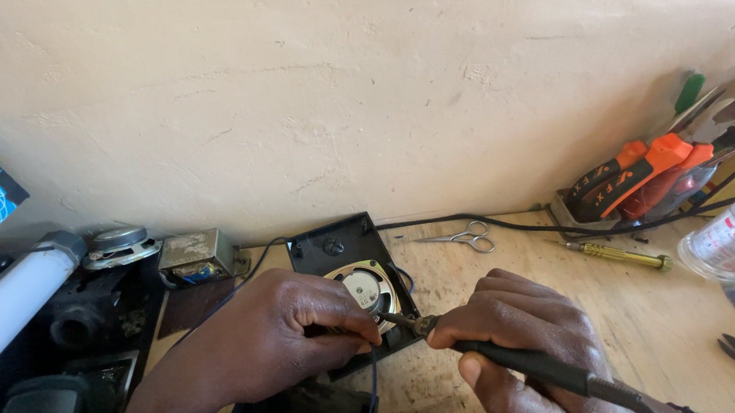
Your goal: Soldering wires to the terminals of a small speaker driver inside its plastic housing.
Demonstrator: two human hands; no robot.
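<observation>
While the right hand (524, 329) is gripping a soldering iron (513, 361), its tip is meeting a small speaker (368, 287).
The left hand (286, 335) is pinching something hidden under its fingers, partly covering the black panel (340, 246).

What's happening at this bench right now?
A person is soldering. The right hand holds a soldering iron, its tip at a small round speaker set in a black panel. The left hand pinches something thin beside the tip. Scissors and a brass-handled screwdriver lie behind on the wooden bench.
</observation>
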